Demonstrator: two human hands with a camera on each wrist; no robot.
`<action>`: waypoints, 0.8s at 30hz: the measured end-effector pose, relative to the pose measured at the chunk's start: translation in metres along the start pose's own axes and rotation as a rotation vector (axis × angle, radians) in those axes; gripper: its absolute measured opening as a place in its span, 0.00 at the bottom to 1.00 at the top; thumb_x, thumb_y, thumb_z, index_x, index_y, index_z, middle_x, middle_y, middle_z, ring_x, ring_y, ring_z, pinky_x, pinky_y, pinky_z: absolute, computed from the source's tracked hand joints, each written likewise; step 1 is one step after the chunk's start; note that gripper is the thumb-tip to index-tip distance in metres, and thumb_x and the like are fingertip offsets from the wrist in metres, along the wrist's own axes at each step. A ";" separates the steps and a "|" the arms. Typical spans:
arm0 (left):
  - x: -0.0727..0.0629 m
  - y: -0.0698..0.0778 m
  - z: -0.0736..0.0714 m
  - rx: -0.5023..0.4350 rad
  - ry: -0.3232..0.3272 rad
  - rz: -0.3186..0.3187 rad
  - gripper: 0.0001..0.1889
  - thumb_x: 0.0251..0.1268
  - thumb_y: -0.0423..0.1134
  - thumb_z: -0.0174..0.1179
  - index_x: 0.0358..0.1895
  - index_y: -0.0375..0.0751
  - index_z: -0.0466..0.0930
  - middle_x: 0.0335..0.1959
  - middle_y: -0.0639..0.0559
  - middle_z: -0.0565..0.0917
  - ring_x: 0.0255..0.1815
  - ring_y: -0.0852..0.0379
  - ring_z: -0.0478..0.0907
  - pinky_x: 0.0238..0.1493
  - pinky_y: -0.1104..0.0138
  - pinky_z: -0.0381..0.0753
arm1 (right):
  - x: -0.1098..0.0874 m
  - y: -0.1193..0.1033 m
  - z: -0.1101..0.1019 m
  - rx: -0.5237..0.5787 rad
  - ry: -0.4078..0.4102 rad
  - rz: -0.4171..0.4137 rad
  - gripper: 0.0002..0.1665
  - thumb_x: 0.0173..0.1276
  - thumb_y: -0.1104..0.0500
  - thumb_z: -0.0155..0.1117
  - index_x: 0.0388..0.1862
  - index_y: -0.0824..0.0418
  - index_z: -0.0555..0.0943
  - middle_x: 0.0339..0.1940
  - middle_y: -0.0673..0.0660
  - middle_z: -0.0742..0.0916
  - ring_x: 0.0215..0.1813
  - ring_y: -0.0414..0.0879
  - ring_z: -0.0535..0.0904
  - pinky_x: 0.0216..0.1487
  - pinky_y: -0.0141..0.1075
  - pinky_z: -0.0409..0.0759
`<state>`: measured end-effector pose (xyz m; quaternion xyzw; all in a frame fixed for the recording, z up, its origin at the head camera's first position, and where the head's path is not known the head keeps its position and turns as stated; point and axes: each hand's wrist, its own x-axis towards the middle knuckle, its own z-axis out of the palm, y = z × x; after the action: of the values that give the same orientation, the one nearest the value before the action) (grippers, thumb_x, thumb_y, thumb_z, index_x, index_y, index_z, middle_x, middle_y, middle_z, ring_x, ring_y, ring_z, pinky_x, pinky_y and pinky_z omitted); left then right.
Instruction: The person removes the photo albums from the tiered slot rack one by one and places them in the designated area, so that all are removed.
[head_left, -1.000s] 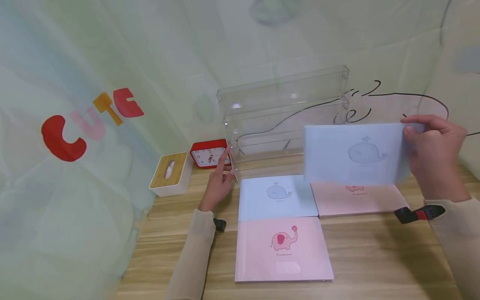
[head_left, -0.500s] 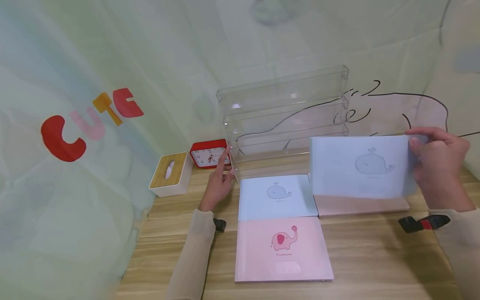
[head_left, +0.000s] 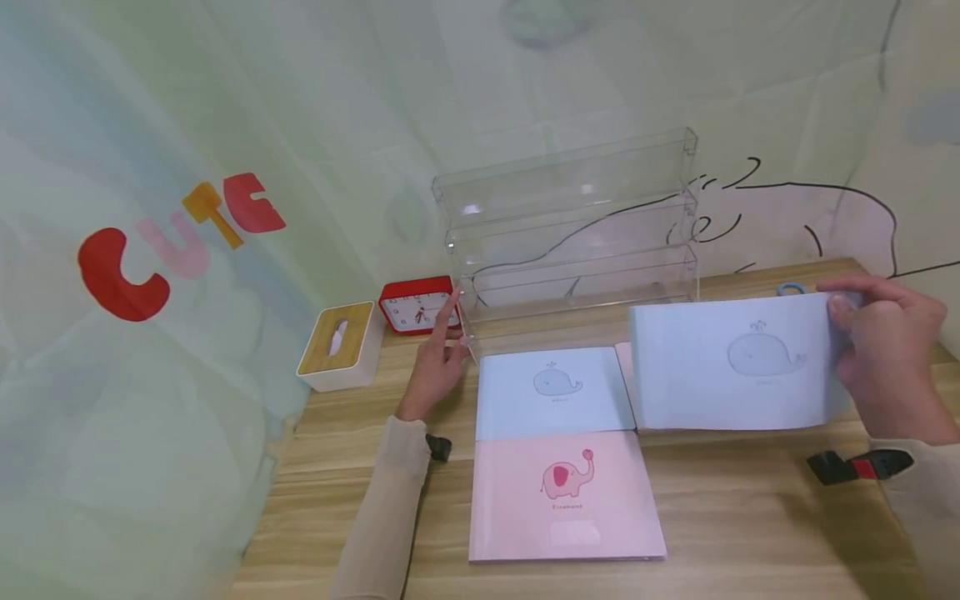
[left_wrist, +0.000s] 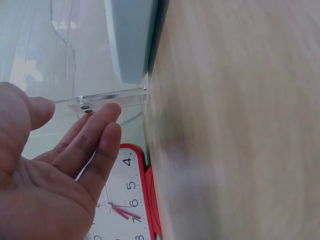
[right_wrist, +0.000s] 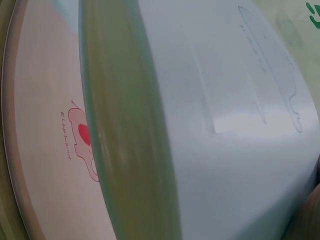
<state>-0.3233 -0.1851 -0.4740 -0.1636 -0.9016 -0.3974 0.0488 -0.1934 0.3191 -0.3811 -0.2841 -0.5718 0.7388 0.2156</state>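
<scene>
My right hand (head_left: 888, 346) pinches the right edge of a pale blue book (head_left: 712, 367) with a whale on its cover, held tilted over the table's right side. Beneath it in the right wrist view shows a pink elephant book (right_wrist: 47, 120), mostly covered in the head view. My left hand (head_left: 437, 367) rests its fingertips against the left side of a clear acrylic rack (head_left: 570, 225) with stacked tiers; in the left wrist view its fingers (left_wrist: 92, 145) are loosely extended at the side panel. Another blue whale book (head_left: 510, 400) lies before the rack, with a pink elephant book (head_left: 510, 508) nearer.
Left of the rack stand a red clock (head_left: 412, 321) and a white tissue box (head_left: 363, 367) with a wooden lid. A blue ring (head_left: 791, 289) shows behind the held book. A printed curtain (head_left: 337, 125) hangs behind the wooden table (head_left: 322, 500).
My right hand has lowered the blue whale book and moved it slightly right, so it now covers most of the pink book beneath. My left hand has stayed at the rack.
</scene>
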 end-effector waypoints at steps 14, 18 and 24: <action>-0.001 0.001 0.000 0.007 0.001 -0.007 0.46 0.85 0.38 0.54 0.84 0.89 0.36 0.66 0.37 0.81 0.59 0.41 0.86 0.57 0.47 0.89 | 0.000 0.019 -0.033 -0.213 -0.151 -0.015 0.23 0.80 0.69 0.55 0.49 0.50 0.93 0.50 0.37 0.80 0.51 0.38 0.70 0.41 0.23 0.73; -0.002 0.002 0.000 0.004 0.001 -0.005 0.46 0.85 0.38 0.54 0.85 0.88 0.37 0.66 0.37 0.81 0.60 0.41 0.85 0.57 0.48 0.89 | 0.001 0.025 -0.038 -0.309 -0.144 0.010 0.23 0.82 0.68 0.53 0.52 0.46 0.92 0.48 0.34 0.78 0.51 0.38 0.70 0.42 0.22 0.73; -0.003 0.004 -0.002 0.005 0.004 0.004 0.46 0.84 0.37 0.55 0.86 0.85 0.38 0.65 0.37 0.81 0.55 0.41 0.87 0.53 0.51 0.90 | 0.000 0.034 -0.044 -0.567 -0.138 0.059 0.23 0.88 0.58 0.48 0.67 0.35 0.82 0.53 0.29 0.73 0.64 0.50 0.73 0.76 0.48 0.75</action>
<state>-0.3188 -0.1850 -0.4707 -0.1646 -0.9022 -0.3953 0.0519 -0.1644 0.3421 -0.4225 -0.2987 -0.7601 0.5732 0.0665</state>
